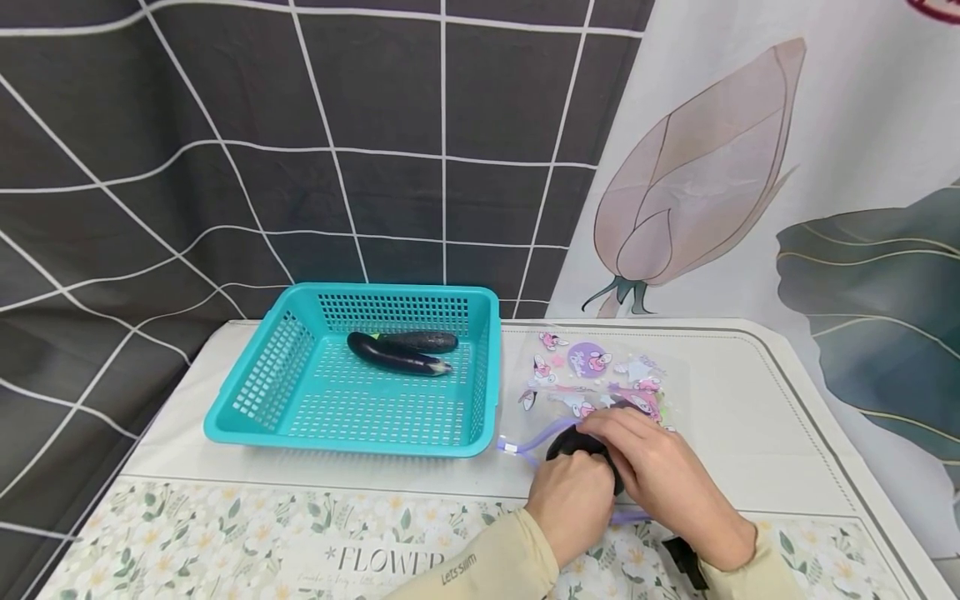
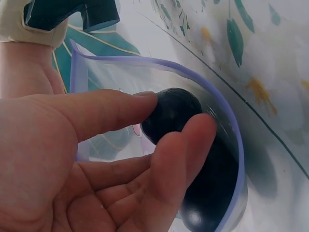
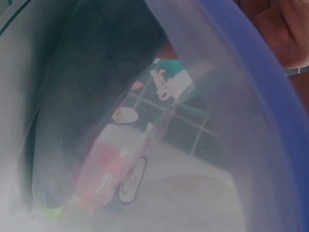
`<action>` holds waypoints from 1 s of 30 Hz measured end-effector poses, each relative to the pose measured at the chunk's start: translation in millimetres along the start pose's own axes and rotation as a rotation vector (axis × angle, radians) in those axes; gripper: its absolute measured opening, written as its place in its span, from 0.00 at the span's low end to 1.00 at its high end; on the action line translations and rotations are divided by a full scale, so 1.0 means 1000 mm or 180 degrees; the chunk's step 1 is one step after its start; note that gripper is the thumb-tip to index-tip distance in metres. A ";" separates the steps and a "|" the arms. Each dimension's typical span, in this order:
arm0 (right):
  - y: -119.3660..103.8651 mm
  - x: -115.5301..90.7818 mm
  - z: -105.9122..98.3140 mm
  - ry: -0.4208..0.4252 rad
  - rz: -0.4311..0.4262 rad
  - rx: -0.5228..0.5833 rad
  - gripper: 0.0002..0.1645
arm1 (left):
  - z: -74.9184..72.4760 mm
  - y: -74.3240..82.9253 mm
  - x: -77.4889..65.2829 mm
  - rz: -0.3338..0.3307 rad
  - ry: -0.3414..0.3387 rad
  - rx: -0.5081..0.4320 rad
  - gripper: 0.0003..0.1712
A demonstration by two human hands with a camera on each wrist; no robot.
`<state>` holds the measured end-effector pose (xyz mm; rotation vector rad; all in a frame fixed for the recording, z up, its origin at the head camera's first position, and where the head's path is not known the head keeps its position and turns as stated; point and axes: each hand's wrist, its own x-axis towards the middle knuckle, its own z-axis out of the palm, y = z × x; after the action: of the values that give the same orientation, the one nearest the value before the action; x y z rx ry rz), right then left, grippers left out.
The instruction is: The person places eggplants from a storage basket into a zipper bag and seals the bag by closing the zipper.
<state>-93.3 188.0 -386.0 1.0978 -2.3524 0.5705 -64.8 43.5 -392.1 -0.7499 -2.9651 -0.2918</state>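
In the left wrist view, my left hand [image 2: 116,145] pinches the rounded end of a dark eggplant [image 2: 174,108] between thumb and fingers, inside the mouth of a clear zip bag [image 2: 231,116] with a purple rim. A second dark eggplant [image 2: 212,188] lies against the bag's wall below it. From the head view, my left hand [image 1: 573,500] reaches in over the near rim. Across the opening, my right hand [image 1: 652,467] grips the bag's edge, its fingertips beside the eggplant. Through the clear film, the right wrist view shows a long eggplant [image 3: 87,96] with a green tip.
A teal plastic basket [image 1: 300,446] stands left of the bag, with two eggplants [image 1: 397,354] at its back right. The bag's printed part [image 1: 592,375] lies flat toward the back. A floral cloth [image 1: 225,533] covers the front of the table; a dark grid curtain [image 1: 375,167] hangs behind.
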 end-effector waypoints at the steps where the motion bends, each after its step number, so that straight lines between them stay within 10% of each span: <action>1: 0.000 0.000 0.000 0.0001 -0.0001 -0.0001 0.28 | 0.000 0.000 0.000 0.0004 0.0005 -0.0002 0.08; 30: 0.000 0.000 -0.001 0.0016 -0.0004 -0.0014 0.29 | 0.000 -0.003 -0.002 0.0012 0.0023 -0.0138 0.08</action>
<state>-93.0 188.3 -384.6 1.0945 -2.3476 0.5666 -64.9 39.7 -393.0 -0.7573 -2.9591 -0.3590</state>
